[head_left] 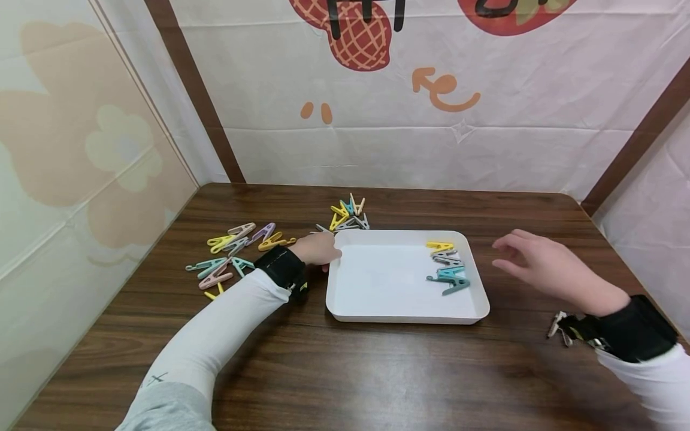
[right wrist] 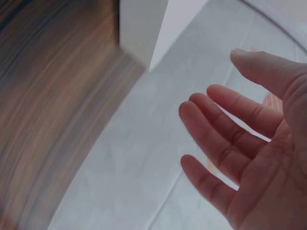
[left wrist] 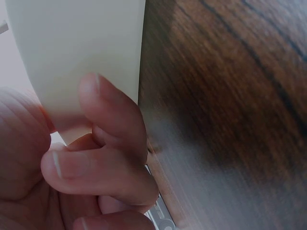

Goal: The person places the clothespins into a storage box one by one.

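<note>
first, at far left, a pale cloth wall [head_left: 124, 143] with a large flower print stands beside a brown wood-grain desk [head_left: 409, 371]. on the desk's left part lies a loose scatter of clothespins [head_left: 235, 245] in yellow, tan, purple, grey, teal and pink, some of them overlapping. next comes the left arm, in a white sleeve [head_left: 215, 323] and black wristband [head_left: 281, 266], reaching forward past them. the left hand [head_left: 318, 248] grips the left rim of a white tray [head_left: 383, 275], its fingers curled in close to the outer wall. just behind the tray's back left corner, a second group of clothespins [head_left: 342, 211] is bunched together: yellow, teal, beige and grey. the tray lies flat on the desk. along its right side, inside, a short column of clothespins [head_left: 456, 286] runs from yellow at the back through grey to lighter and darker teal in front. at right, apart from the tray, the right hand [head_left: 550, 266] hovers above the desk, fingers loosely extended, thumb spread away.
</note>
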Tool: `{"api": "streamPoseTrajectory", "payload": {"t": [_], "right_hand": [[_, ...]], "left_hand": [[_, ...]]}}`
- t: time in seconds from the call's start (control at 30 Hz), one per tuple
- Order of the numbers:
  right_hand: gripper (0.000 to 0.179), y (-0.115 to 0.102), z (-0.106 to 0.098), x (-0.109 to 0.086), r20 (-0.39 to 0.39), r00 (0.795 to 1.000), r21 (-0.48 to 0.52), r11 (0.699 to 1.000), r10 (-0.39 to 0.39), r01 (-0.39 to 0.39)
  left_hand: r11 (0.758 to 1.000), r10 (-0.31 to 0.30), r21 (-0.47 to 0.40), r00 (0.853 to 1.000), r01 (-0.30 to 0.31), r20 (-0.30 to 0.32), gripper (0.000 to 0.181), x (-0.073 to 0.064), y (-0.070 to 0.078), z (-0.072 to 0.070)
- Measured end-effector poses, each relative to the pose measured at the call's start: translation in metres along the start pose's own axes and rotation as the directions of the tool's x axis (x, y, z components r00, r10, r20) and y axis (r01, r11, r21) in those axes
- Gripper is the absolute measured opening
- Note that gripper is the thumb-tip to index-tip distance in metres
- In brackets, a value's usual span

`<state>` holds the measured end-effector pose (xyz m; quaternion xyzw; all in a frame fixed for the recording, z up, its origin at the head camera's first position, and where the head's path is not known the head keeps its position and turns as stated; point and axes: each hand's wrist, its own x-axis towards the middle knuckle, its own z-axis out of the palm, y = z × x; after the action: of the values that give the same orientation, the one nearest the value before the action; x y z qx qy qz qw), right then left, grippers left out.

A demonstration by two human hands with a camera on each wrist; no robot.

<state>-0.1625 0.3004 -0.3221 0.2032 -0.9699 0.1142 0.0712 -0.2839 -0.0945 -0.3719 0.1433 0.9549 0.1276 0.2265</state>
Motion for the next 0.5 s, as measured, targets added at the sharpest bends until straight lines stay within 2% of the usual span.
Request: {"api": "streamPoseTrajectory", "payload": {"t": [0.13, 0.23, 0.3, 0.4, 0.5], "right_hand": [[0.029, 0.017, -0.008, -0.021, 0.002, 0.995, -0.024, 0.995, 0.096, -0.096], [0.035, 0.027, -0.008, -0.037, 0.074, 0.983, -0.047, 0.985, 0.171, -0.168], [0.038, 0.031, -0.006, -0.047, 0.159, 0.961, -0.053, 0.974, 0.227, -0.221], [0.038, 0.035, -0.001, -0.064, 0.265, 0.915, -0.076, 0.952, 0.305, -0.295], [0.042, 0.035, 0.003, -0.079, 0.317, 0.877, -0.108, 0.933, 0.361, -0.344]], "left_hand": [[1.000, -0.003, -0.006, 1.000, 0.003, 0.002, 0.034, 0.000, -0.001, 0.001], [1.000, -0.009, -0.010, 1.000, 0.009, 0.006, 0.034, 0.001, -0.001, 0.001], [1.000, -0.011, -0.011, 1.000, 0.011, 0.009, 0.034, 0.002, -0.002, 0.002], [1.000, -0.012, -0.010, 1.000, 0.012, 0.010, 0.033, 0.004, -0.003, 0.002], [1.000, -0.010, -0.010, 1.000, 0.010, 0.010, 0.033, 0.006, -0.004, 0.002]]}}
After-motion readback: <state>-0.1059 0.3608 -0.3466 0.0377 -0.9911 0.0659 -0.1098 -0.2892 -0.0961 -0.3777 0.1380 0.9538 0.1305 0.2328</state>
